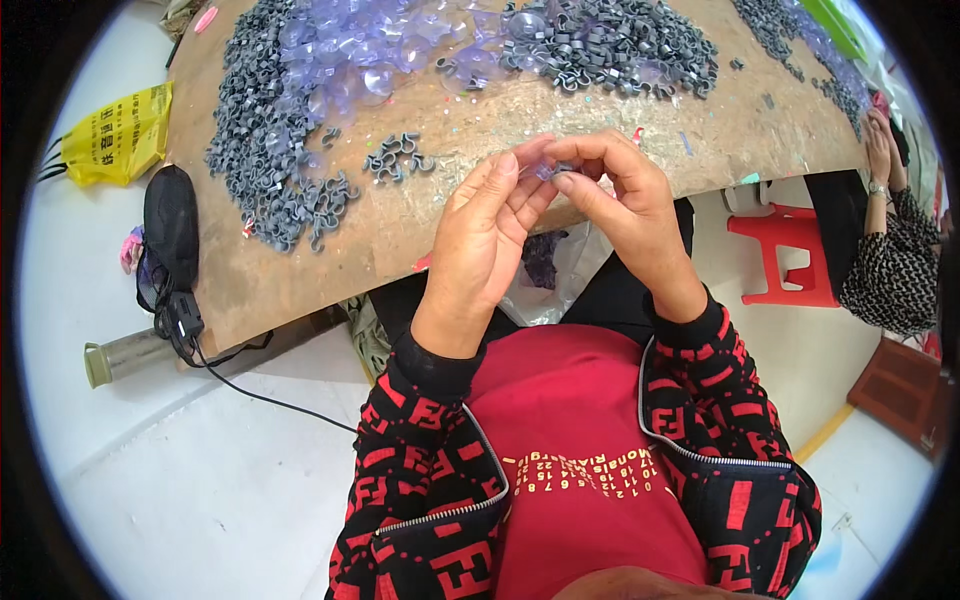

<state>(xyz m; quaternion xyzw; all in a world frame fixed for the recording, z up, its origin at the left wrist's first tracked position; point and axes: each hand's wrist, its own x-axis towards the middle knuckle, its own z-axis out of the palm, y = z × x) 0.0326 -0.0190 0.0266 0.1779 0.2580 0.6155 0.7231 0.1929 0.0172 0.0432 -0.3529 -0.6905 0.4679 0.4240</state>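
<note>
In front of my chest, over the table's near edge, my two hands meet fingertip to fingertip. My left hand (475, 235) is closed at its thumb and fingertips on a small clear purplish suction cup (542, 172). With thumb and forefinger my right hand (628, 205) pinches a small grey plastic clip (562, 171) against the cup. Fingers hide much of both pieces, so how far they are joined I cannot tell. Beyond my hands lie a heap of clear suction cups (365, 50) and a heap of grey clips (610, 45).
More grey clips (265, 140) spread along the left of the wooden table (400, 240); a small cluster (398, 157) lies nearer. A yellow bag (120, 135), black cabled pouch (171, 225) and bottle (125, 357) are at left. At right are a red stool (785, 255) and another person's hands (880, 150).
</note>
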